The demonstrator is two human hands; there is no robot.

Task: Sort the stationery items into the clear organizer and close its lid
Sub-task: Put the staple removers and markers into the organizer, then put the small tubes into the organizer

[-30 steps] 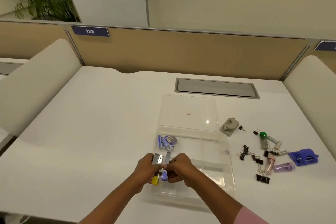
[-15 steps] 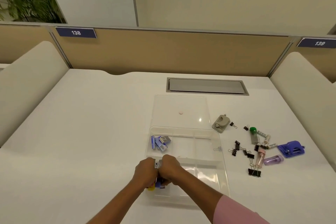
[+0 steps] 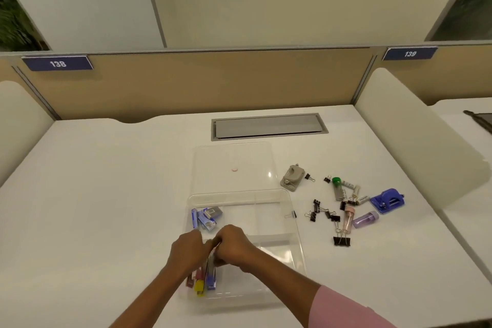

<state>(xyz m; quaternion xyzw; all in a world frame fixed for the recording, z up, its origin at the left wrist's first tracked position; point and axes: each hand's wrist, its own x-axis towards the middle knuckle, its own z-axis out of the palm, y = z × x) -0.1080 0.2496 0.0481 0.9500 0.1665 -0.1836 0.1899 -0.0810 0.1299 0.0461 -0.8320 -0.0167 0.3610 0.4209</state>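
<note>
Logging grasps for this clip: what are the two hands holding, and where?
Left hand and right hand together grip the far ends of long staplers standing in the clear organizer.

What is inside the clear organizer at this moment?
In the clear organizer: small blue boxes at far left, staplers at near left. Both hands cover the staplers' upper ends. Other compartments look empty.

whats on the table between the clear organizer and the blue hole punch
In the head view, black binder clips, a pink tube and a purple tube lie between the clear organizer and the blue hole punch.
</note>
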